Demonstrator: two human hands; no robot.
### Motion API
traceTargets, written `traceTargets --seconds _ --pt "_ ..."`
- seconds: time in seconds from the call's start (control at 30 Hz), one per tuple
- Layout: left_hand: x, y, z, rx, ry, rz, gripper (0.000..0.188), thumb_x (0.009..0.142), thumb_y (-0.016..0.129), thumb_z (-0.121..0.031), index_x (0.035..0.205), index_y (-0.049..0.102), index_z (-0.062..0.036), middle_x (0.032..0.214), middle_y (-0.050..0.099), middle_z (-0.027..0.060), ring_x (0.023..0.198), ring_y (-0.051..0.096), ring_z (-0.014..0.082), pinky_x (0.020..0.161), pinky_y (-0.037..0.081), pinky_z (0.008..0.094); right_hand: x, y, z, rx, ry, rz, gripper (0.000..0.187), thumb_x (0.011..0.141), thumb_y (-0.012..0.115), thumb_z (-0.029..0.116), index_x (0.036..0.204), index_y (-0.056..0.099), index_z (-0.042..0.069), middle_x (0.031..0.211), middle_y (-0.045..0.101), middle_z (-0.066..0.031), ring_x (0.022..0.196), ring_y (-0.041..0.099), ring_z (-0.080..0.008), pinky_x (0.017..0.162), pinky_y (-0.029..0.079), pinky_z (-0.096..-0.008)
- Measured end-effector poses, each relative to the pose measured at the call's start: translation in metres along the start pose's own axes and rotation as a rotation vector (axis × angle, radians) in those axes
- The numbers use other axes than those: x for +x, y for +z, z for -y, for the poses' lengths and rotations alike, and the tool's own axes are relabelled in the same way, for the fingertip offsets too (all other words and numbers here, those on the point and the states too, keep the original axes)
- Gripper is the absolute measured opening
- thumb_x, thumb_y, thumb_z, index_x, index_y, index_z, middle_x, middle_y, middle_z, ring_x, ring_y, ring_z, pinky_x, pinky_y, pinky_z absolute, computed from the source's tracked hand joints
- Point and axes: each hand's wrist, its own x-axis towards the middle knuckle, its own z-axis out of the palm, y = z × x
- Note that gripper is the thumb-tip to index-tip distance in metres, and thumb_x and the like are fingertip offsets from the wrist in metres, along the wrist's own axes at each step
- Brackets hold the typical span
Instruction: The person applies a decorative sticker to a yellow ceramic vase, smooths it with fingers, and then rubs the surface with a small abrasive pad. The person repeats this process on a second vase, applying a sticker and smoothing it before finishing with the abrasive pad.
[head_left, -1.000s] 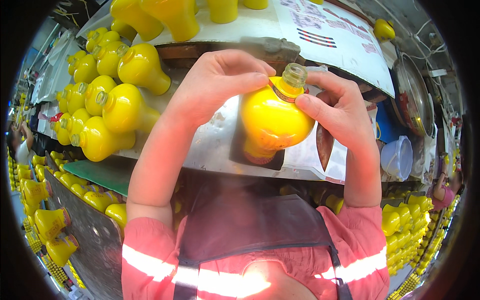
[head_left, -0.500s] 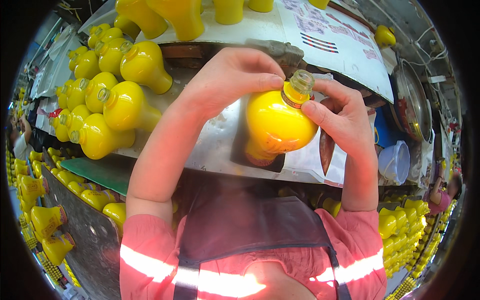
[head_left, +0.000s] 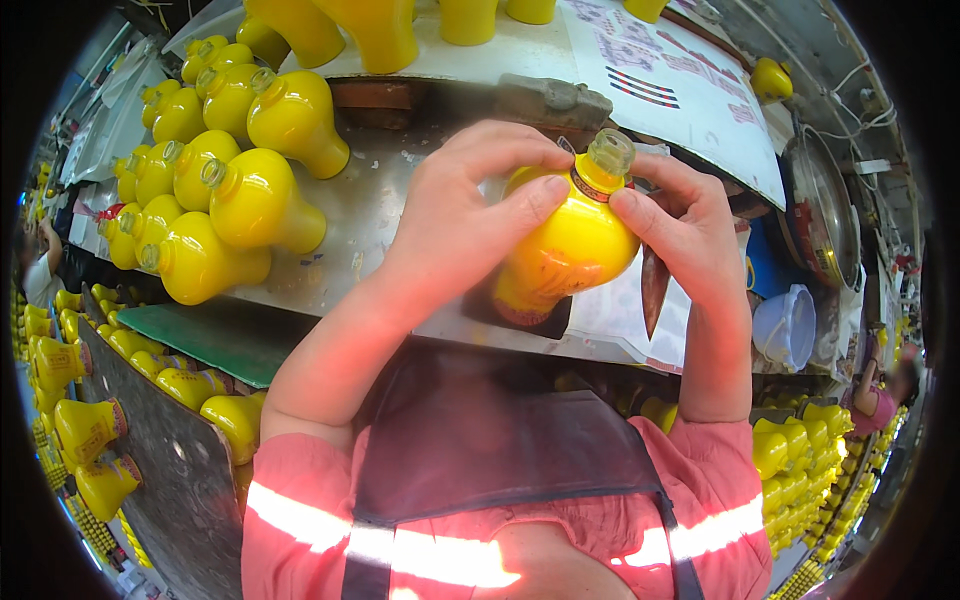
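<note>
A glossy yellow bottle (head_left: 572, 250) with a clear glass mouth (head_left: 611, 151) stands tilted at the middle of the bench. A narrow dark strip with a red pattern (head_left: 590, 189) runs around its neck. My right hand (head_left: 690, 215) grips the neck, thumb in front and fingers behind. My left hand (head_left: 475, 200) is closed at the neck's left side, its thumb against the bottle's shoulder. At its index fingertip a dark strip end shows, apparently pinched; the contact is partly hidden. A brown pointed blade-like piece (head_left: 653, 293) lies below my right hand.
Several yellow bottles (head_left: 255, 197) lie on the metal bench (head_left: 345, 262) at left. A white sheet with printed strips (head_left: 690, 110) covers the raised shelf. At right hangs a pale bucket (head_left: 786, 328). More bottles fill racks below on both sides. Other people are far off.
My left hand has come down and right, its thumb now lying over the bottle's shoulder. A strip end now shows at its fingertip. The right hand keeps its hold.
</note>
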Motion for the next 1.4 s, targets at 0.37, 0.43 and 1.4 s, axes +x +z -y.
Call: traceTargets --seconds 0.37,0.43,1.4 --pt "0.017 0.002 0.025 -0.369 -0.175 0.207 0.044 0.091 0.067 -0.021 0.129 0.066 0.0016 0.124 0.068 0.0068 0.117 0.061 0.0174 0.105 0.046 0.0309 -0.001 0.003 0.001 0.023 0.051 -0.024 0.042 0.096 0.073 0.019 0.129 0.062 -0.004 0.070 0.070 -0.0078 0.040 0.059 -0.0115 0.036 0.044 -0.0240" --pt "0.020 0.003 0.031 -0.499 -0.231 0.273 0.048 0.091 0.067 -0.023 0.133 0.063 0.0005 0.125 0.067 0.0073 0.117 0.062 0.0175 0.105 0.047 0.0316 -0.002 0.005 0.001 0.018 0.038 -0.031 0.038 0.097 0.071 0.019 0.128 0.062 -0.002 0.079 0.071 -0.0053 0.039 0.057 -0.0083 0.034 0.041 -0.0212" --pt "0.023 0.017 -0.046 0.022 -0.081 0.024 0.015 0.083 0.080 -0.007 0.095 0.073 0.0004 0.091 0.072 0.0027 0.088 0.065 0.0085 0.083 0.053 0.0250 -0.008 0.008 -0.023 -0.269 -0.498 -0.247 0.016 0.096 0.071 0.017 0.095 0.069 0.000 0.070 0.068 -0.0021 0.058 0.061 -0.0040 0.054 0.046 -0.0215"
